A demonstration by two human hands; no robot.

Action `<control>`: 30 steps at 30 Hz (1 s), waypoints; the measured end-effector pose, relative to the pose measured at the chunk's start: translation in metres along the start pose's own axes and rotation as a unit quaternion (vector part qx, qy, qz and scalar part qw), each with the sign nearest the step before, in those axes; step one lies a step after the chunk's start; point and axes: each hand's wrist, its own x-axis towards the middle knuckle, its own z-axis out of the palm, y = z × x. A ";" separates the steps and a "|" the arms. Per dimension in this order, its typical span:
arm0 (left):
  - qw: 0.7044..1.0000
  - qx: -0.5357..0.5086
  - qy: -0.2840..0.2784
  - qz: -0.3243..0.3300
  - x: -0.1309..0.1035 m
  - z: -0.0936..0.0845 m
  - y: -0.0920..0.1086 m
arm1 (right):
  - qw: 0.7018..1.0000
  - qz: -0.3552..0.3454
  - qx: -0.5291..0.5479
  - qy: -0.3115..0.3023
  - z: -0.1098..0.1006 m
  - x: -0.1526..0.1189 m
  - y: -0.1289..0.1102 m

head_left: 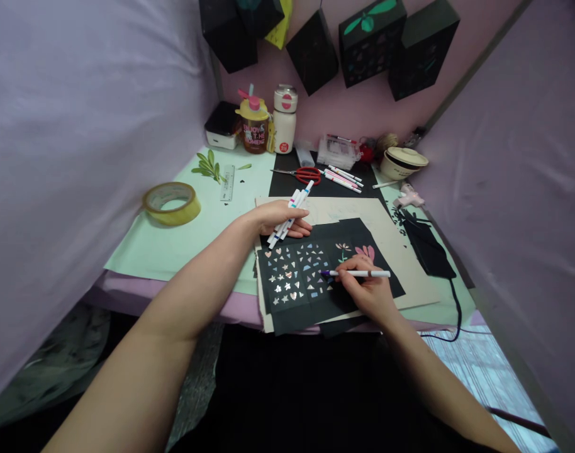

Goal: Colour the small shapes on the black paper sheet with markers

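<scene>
My left hand (282,219) is closed around several white marker pens (291,215), held between thumb and palm above the top edge of a black card. In my right hand (367,289) is one white marker (370,274) with a purple tip, lying almost level over the card. The black card (294,311) has cut-out hearts, stars, triangles and small rectangles, and a pink flower (365,253) on its right part. Whether the purple tip touches the card I cannot tell. Beneath the card lies a cream board (419,289).
Yellow tape (188,209), leaves (208,166) and a ruler (228,183) are on the left. Red-handled scissors (308,175) and more markers (341,181) lie behind the card. Bottles (284,123) stand at the back. A corded black device (426,244) is at right; black boxes (313,53) hang above.
</scene>
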 end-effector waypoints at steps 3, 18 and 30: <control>1.000 0.000 -0.001 0.000 0.000 0.000 0.000 | 1.000 0.003 -0.002 -0.007 -0.001 0.000 0.000; 1.000 0.002 -0.005 0.002 -0.001 0.000 0.000 | 0.999 0.023 0.010 0.046 -0.003 -0.003 -0.002; 1.000 0.000 -0.002 -0.009 -0.005 0.003 0.003 | 0.998 0.007 0.007 0.059 -0.003 -0.006 -0.002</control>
